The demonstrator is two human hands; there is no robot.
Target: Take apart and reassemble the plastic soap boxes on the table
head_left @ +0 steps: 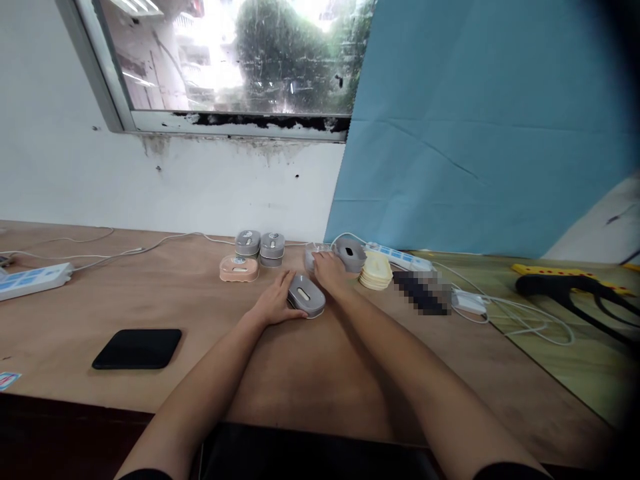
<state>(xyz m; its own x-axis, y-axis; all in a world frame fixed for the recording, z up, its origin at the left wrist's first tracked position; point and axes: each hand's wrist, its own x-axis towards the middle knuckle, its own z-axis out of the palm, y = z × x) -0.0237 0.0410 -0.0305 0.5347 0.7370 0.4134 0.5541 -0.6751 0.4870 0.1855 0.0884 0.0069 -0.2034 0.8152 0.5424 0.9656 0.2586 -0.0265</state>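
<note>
My left hand (276, 300) is closed around the side of a grey rounded box (307, 295) with a pale oblong slot on its top, resting on the table. Farther forward, my right hand (330, 270) has its fingers on a clear plastic lid (314, 249) near the wall; its fingertips are partly hidden. Just right of that hand sits a grey box part (351, 255) with a dark opening. A stack of cream plastic trays (376, 270) stands beside it. To the left are a peach box (239, 269) and grey boxes with clear lids (272, 248).
A black phone (137, 349) lies at the left front of the table (310, 380). White power strips (35, 280) with cables lie at left and back right. A white adapter (469, 302) and a black-handled tool (565, 288) are at the right. The wall borders the table's back.
</note>
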